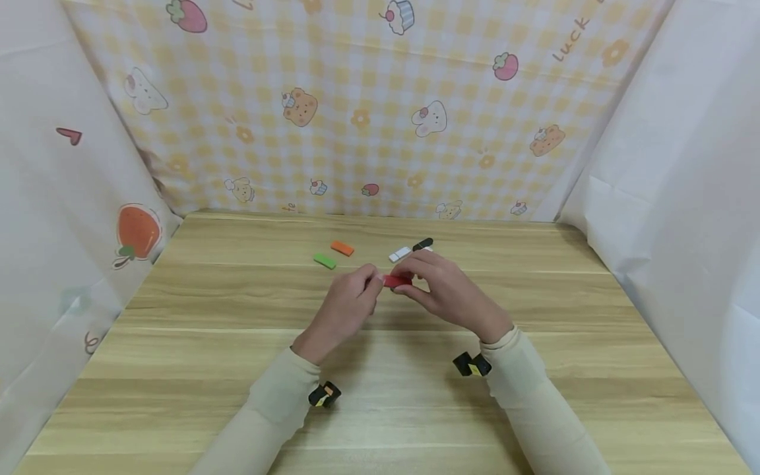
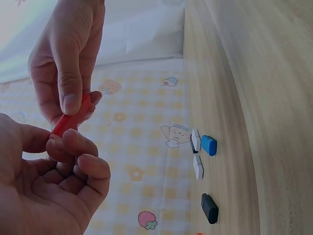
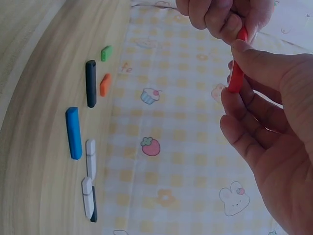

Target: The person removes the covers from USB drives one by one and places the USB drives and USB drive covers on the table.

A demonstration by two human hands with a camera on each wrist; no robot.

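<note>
Both hands hold one small flat red stick, shaped like a capped USB stick, raised over the table. The left hand pinches its left end between thumb and curled fingers. At the other end, the thumb and fingertips of the right hand grip it. In the right wrist view the red stick stands tilted, with its upper end covered by the left hand's fingers. In the left wrist view the right thumb lies along it.
Behind the hands on the wooden table lie a green stick, an orange one, a white one and a black one. Blue and dark sticks show in the right wrist view. A patterned curtain hangs behind.
</note>
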